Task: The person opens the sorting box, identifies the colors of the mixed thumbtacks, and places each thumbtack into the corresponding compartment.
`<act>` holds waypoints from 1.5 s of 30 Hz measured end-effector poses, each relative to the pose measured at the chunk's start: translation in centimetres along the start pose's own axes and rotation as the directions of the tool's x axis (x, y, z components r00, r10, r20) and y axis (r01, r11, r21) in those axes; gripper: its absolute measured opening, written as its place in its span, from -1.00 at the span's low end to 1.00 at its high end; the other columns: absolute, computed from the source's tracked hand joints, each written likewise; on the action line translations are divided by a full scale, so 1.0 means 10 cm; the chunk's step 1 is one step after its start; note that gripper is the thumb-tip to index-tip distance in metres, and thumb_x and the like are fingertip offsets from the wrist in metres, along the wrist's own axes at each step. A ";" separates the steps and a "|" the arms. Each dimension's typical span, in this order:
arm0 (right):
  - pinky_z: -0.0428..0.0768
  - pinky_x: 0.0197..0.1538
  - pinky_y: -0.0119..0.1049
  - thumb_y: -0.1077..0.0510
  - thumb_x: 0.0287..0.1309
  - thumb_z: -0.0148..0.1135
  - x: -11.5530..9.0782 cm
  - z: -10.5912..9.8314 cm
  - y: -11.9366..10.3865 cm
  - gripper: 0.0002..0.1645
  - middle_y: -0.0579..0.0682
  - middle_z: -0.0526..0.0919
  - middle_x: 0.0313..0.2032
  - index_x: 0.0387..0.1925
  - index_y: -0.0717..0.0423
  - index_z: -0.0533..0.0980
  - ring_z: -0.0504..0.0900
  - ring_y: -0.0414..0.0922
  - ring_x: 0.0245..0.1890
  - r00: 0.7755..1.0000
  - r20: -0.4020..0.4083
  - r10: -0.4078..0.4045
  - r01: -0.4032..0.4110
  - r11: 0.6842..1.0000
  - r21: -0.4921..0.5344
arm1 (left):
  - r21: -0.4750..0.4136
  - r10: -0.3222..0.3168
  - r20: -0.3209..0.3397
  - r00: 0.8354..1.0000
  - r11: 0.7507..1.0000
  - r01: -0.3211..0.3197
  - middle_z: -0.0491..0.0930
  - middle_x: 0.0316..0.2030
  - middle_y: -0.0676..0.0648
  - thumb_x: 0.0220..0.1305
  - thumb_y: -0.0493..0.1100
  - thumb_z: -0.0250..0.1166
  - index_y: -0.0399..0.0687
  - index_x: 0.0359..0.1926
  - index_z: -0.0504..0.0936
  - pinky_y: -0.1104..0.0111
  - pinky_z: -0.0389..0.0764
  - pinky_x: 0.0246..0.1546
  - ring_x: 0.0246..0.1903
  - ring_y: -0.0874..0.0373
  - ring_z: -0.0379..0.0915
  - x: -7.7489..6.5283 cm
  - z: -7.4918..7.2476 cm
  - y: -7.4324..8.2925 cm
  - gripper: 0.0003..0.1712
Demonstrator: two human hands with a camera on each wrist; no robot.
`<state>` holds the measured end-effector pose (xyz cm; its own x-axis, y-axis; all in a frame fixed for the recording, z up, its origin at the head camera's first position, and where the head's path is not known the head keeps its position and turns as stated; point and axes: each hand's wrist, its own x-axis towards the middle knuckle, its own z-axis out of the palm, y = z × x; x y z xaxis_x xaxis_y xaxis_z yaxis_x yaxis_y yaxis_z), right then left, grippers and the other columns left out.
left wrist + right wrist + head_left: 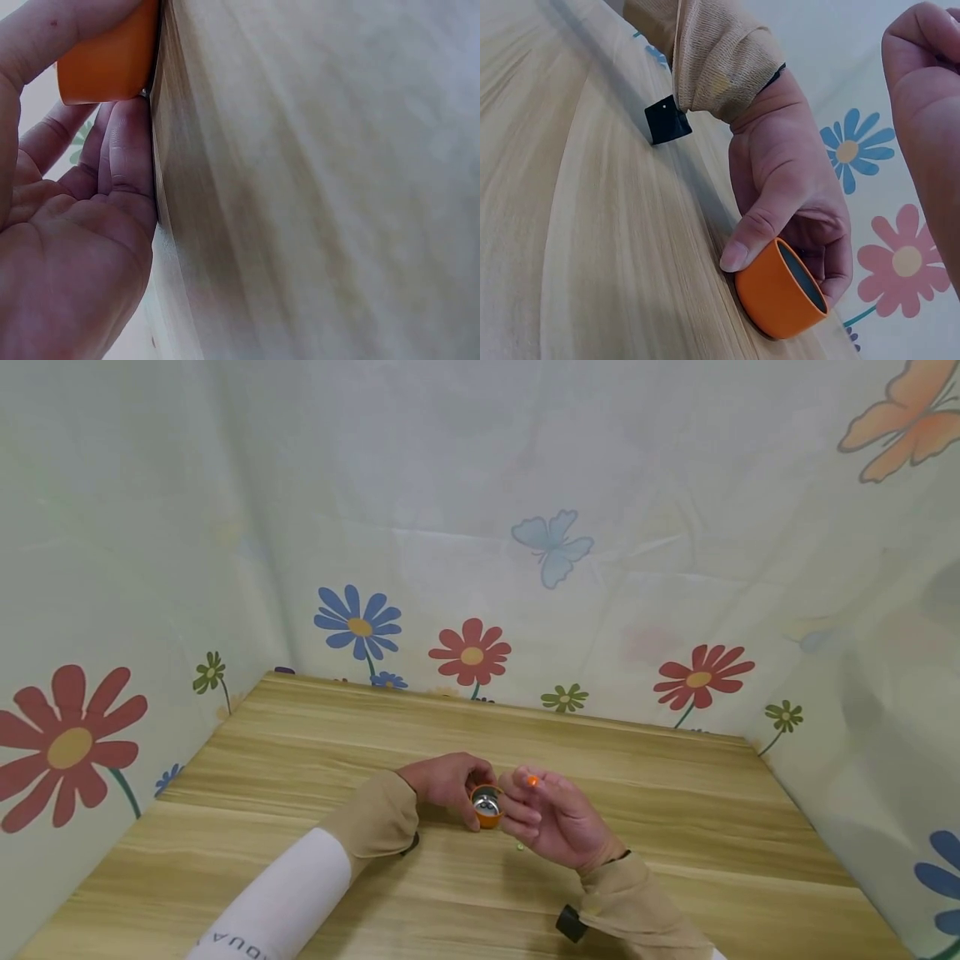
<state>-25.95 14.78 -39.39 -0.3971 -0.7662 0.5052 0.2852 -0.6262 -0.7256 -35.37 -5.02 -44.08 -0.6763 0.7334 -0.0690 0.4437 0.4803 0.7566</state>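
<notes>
The orange cup (489, 822) stood upright on the desk (315, 752), mouth up, its shiny interior's contents unclear; the left hand (450, 782) grasped its sides, the right hand (558, 818) pinched a small orange piece (533, 781) nearby.

Head view: the orange piece (533, 781) in the right hand (558, 822) and the pale speck (520, 847) on the counter (322, 727) are too small to identify; the white sleeve (288, 889) is cropped below. Left-wrist view: thumb (52, 31) and upper edge conceal part of the orange cup (109, 69). Right-wrist view: the right hand is cropped at right.
</notes>
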 end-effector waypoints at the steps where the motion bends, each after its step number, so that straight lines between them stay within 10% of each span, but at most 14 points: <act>1: 0.13 -0.37 -0.39 0.15 0.47 -0.34 0.00 0.00 0.00 -0.75 -0.12 0.15 -0.35 -0.21 0.05 0.33 0.13 -0.23 -0.49 1.000 0.001 0.003 -0.003 1.000 0.005 | -0.002 0.004 0.002 1.000 1.000 -0.004 0.56 -0.28 0.06 -0.35 -0.21 0.63 0.03 -0.17 0.53 0.40 0.48 -0.21 -0.29 0.20 0.45 0.00 0.00 0.00 -0.38; 45: 0.11 -0.36 -0.38 0.09 0.49 -0.31 0.05 0.02 0.07 -0.76 -0.11 0.07 -0.39 -0.21 0.01 0.32 0.11 -0.22 -0.47 0.999 0.038 -0.016 0.015 0.999 0.031 | 0.014 0.006 0.003 1.000 1.000 -0.006 0.55 -0.30 0.10 -0.33 -0.21 0.62 0.06 -0.18 0.53 0.42 0.49 -0.24 -0.31 0.21 0.44 -0.01 -0.01 0.03 -0.41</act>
<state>-25.74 13.93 -39.52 -0.3680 -0.7611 0.5342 0.3066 -0.6417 -0.7030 -35.25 -5.03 -43.80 -0.6720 0.7376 -0.0661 0.4563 0.4827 0.7475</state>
